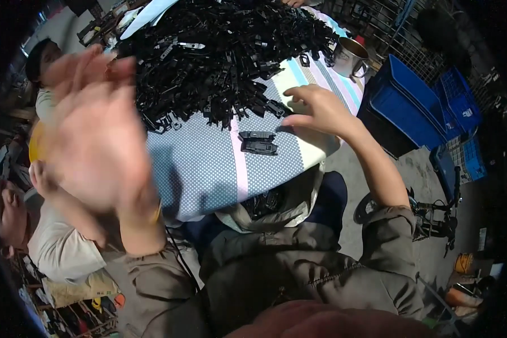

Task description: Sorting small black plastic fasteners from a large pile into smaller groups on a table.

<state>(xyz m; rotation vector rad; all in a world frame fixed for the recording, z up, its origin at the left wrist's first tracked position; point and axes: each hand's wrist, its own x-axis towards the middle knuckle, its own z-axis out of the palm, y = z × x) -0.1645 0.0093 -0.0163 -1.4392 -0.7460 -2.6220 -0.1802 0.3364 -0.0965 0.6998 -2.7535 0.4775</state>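
My left hand (98, 135) is raised high over the table's left side, blurred by motion. Its bare palm shows, with the smeared fingers reaching up and nothing visible in it. Above the right part of the table hovers my right hand (318, 112), thumb and fingers apart and holding nothing. Close to its left, two small black plastic parts (258, 142) lie one beside the other on the patterned cloth (203, 155). Just beyond is a large heap of similar black plastic parts (214, 62), with a few grey pieces among them.
A metal mug (350, 56) stands at the table's right edge. Blue crates (405, 101) are stacked to the right. An open sack (304, 211) with black parts inside sits at my lap. A person in a light shirt (67, 248) is close on the left, another person (39, 59) farther back.
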